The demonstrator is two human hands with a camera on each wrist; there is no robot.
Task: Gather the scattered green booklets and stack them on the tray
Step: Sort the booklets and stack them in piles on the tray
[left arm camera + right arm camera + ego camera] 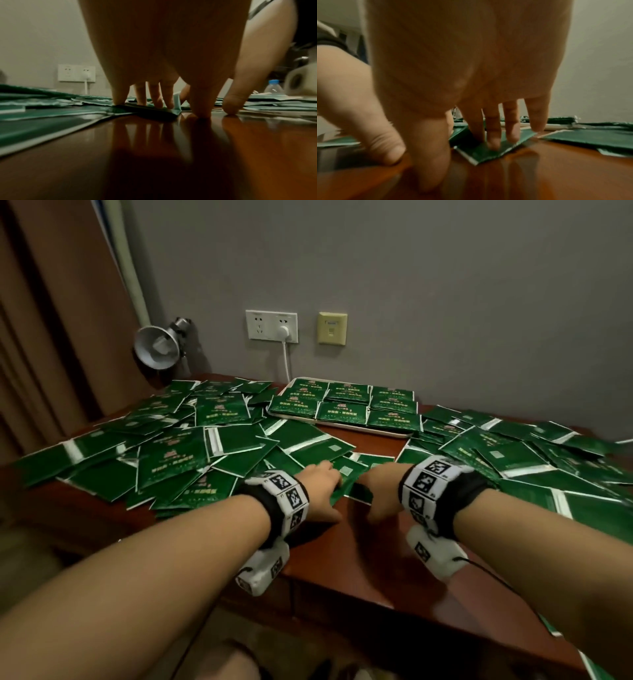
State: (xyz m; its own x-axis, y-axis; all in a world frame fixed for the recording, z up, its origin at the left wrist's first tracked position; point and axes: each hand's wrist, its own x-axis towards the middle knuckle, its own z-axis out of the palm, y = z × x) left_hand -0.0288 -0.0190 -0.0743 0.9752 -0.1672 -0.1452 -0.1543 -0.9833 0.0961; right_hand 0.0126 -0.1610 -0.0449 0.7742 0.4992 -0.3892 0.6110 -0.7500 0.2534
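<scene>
Green booklets (178,453) lie scattered in overlapping heaps over the left and right of the brown table (346,546). At the back, the white tray (387,434) holds neat stacks of booklets (342,410) side by side. Both hands meet at the table's middle. My left hand (330,487) presses its straight fingers (154,98) down on a small pile of booklets (150,112), thumb on the wood. My right hand (371,484) presses its fingers (494,136) flat on a booklet (479,154), with its thumb on the wood. The two thumbs lie close together.
A metal lamp (157,347) stands at the back left by a curtain. A wall socket (272,326) with a white plug and cable is behind the tray. A water bottle (273,88) stands far right. Bare wood runs from the hands to the front edge.
</scene>
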